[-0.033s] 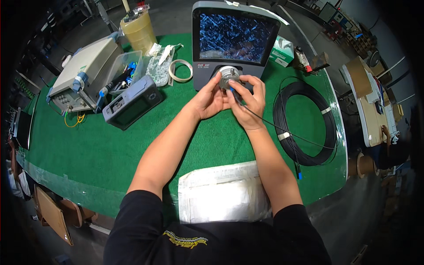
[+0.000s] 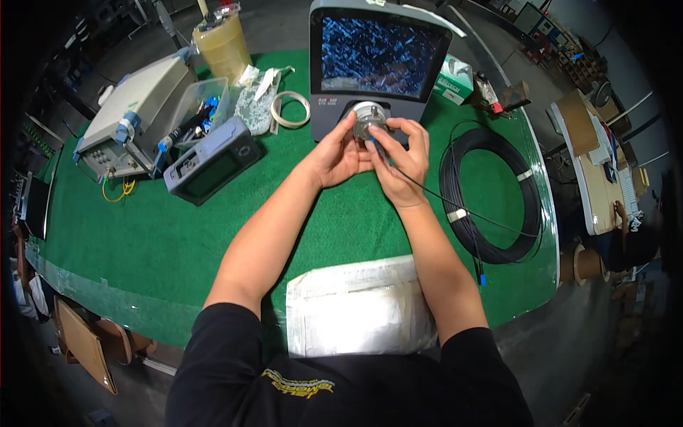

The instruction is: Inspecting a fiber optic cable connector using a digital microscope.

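Observation:
A grey desktop fibre inspection microscope (image 2: 329, 114) stands at the far middle, its screen (image 2: 380, 57) showing a speckled blue-white picture. From its front juts a round metal fitting (image 2: 368, 122). My left hand (image 2: 336, 158) is closed about the fitting's left side and underside, thumb along its edge. My right hand (image 2: 400, 165) pinches a blue-ended fibre connector (image 2: 371, 144) against the front of the fitting. The connector's tip is hidden by my fingers. Its black cable (image 2: 427, 189) runs right to a coiled black cable (image 2: 455, 171) on the green mat.
Left of me are a grey handheld tester (image 2: 213, 165), a bench instrument (image 2: 135, 114), a clear tub (image 2: 199, 107) of small parts and a tape roll (image 2: 274, 114). A silver-white pad (image 2: 356, 313) lies by my body. A green-white box (image 2: 454, 80) stands right of the microscope.
The speckled picture on the screen looks slightly different, and the whole view has shifted a little. Both hands keep their hold at the fitting.

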Tool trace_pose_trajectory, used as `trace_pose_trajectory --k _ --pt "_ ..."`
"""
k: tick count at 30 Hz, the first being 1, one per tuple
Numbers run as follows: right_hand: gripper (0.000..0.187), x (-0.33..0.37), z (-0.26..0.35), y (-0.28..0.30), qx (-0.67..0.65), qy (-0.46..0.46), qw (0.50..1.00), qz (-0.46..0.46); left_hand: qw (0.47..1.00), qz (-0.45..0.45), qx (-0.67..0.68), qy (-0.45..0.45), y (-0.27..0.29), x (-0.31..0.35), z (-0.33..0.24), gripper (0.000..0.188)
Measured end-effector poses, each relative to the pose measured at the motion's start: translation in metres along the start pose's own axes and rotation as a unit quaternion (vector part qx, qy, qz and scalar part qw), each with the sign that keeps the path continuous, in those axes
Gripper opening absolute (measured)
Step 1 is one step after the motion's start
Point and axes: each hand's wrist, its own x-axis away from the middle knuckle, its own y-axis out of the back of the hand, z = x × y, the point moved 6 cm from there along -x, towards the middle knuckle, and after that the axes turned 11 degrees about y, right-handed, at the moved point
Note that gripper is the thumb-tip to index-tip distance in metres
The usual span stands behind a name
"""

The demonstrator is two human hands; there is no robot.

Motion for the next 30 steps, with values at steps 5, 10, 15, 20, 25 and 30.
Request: trace_pose_trajectory --k 5,10,15,20,25,30 --pt "0.024 0.003 0.017 0.003 -0.047 0.002 0.999 0.014 1.0 0.0 -0.008 -0.001 0.009 0.002 0.005 0.06" --pt "0.02 0.003 0.062 0.016 -0.186 0.001 0.982 0.016 0.997 0.058 -0.056 0.015 0.016 0.0 0.004 0.067" --pt "0.026 0.054 0.109 0.062 -0.356 -0.34 0.867 0.083 0.998 -0.006 -0.064 0.029 0.025 -0.003 0.0 0.071" --pt "0.014 0.099 0.141 0.123 -0.338 -0.357 0.862 0.123 0.996 -0.008 -0.091 0.011 0.017 -0.007 -0.003 0.067" --pt "0.014 0.096 0.156 0.128 -0.307 -0.272 0.895 0.175 0.995 -0.033 -0.095 0.004 0.017 -0.002 -0.001 0.07" --pt "0.016 0.097 0.162 0.117 -0.239 -0.21 0.918 0.236 0.994 -0.05 -0.1 0.002 0.012 -0.001 0.002 0.07"
